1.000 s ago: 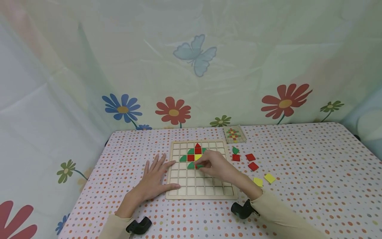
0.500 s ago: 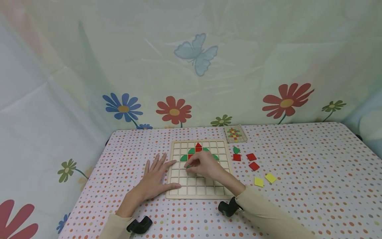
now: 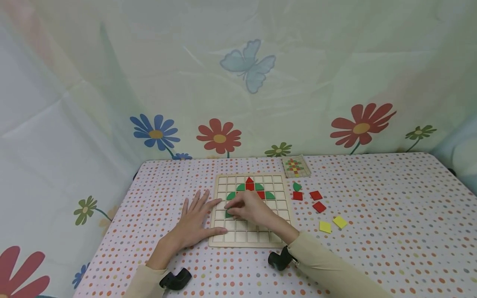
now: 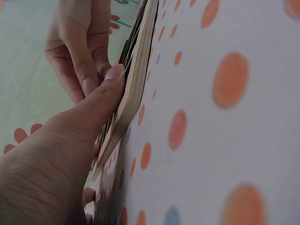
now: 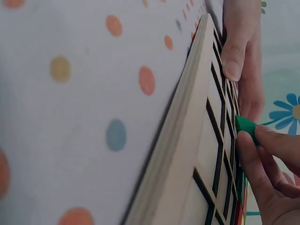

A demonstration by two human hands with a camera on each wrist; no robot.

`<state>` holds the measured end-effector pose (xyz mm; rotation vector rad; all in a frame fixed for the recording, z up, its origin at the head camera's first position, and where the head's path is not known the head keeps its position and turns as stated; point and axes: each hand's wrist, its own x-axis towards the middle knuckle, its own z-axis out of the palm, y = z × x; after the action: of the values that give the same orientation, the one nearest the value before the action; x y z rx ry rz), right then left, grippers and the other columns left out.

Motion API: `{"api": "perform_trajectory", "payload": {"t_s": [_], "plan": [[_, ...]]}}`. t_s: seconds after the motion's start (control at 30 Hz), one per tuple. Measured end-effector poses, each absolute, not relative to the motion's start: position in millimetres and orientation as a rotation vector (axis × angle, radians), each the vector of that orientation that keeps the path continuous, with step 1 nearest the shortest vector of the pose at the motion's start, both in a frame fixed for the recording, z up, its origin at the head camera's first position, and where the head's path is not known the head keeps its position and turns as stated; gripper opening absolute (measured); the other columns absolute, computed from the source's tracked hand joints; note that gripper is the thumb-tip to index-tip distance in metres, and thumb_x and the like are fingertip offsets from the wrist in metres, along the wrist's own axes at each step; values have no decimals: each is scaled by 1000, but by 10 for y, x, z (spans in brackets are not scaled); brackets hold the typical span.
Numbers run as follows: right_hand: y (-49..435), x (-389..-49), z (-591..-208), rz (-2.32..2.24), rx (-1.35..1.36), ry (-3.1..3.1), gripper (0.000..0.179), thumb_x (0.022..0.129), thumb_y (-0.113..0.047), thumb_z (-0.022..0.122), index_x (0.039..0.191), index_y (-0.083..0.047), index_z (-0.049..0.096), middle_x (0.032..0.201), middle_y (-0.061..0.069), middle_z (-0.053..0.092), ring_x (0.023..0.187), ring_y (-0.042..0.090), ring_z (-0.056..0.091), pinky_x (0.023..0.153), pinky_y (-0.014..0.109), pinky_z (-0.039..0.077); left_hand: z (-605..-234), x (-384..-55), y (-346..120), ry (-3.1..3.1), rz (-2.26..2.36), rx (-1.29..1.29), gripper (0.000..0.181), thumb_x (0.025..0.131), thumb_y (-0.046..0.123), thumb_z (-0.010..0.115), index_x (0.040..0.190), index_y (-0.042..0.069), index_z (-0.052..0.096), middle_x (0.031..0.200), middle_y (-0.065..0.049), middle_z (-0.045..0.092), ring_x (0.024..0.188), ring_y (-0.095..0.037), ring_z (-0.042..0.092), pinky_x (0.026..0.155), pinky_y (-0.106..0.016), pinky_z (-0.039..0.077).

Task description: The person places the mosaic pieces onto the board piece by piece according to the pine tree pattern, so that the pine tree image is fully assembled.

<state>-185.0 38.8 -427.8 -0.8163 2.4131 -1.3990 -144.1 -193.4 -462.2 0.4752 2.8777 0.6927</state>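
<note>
A wooden grid board (image 3: 251,237) lies flat on the dotted tablecloth. My left hand (image 3: 191,221) has spread fingers, with index finger and thumb resting on the board's left edge. My right hand (image 3: 251,207) is over the left half of the grid. Its thumb and fingers pinch a green tile (image 5: 246,127) with a curved edge, at a cell there. Farther up the board sit a red triangle tile (image 3: 249,180), red square tiles (image 3: 249,187) and green curved tiles (image 3: 270,195). My right hand hides the middle of this pattern.
A pattern card (image 3: 296,166) lies beyond the board's far right corner. Right of the board are a loose green tile (image 3: 297,186), several red squares (image 3: 316,195) and two yellow squares (image 3: 325,227). A flowered cloth (image 3: 179,82) hangs behind the table.
My right hand has moved left across the board with the green tile, from the pattern's middle to a cell near the left side. My left hand has stayed in place.
</note>
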Motion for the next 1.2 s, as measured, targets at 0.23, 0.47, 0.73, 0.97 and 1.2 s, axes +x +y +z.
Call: {"api": "perform_trajectory", "payload": {"t_s": [0.23,0.47,0.73,0.97,1.2], "plan": [[376,-1823,-4273,-1328,-909,2509,9,90,4,78,97,1,83,92,4,73,84,11,67,70,19,56,-4619,-1439,-1932,2879,700,475,91,87,72,69,162,28,40,176,-12,6,161,-35,-8,122,-68,-11],[379,-1807,-4255,-1190,-992,2609,8,89,4,79,95,0,83,89,1,69,89,18,64,73,20,54,-4620,-1444,-1919,2877,699,478,91,87,73,68,162,29,40,176,-12,6,161,-36,-8,123,-68,-10],[397,-1815,-4238,-1086,-1120,2595,11,92,7,75,97,2,83,91,5,71,92,21,66,78,20,54,-4618,-1440,-1937,2870,709,470,90,88,72,69,162,29,40,176,-11,6,161,-35,-8,123,-67,-10],[357,-1807,-4221,-971,-1210,2626,11,92,8,74,99,4,82,94,7,70,95,23,67,83,25,58,-4615,-1443,-1946,2875,714,469,91,87,73,68,162,29,40,176,-11,6,161,-34,-8,123,-67,-10],[343,-1781,-4236,-906,-1312,2660,11,91,9,74,98,3,82,94,7,70,94,23,67,85,25,59,-4619,-1437,-1954,2866,736,486,90,88,71,70,162,28,40,176,-12,5,161,-36,-8,122,-67,-11]]}}
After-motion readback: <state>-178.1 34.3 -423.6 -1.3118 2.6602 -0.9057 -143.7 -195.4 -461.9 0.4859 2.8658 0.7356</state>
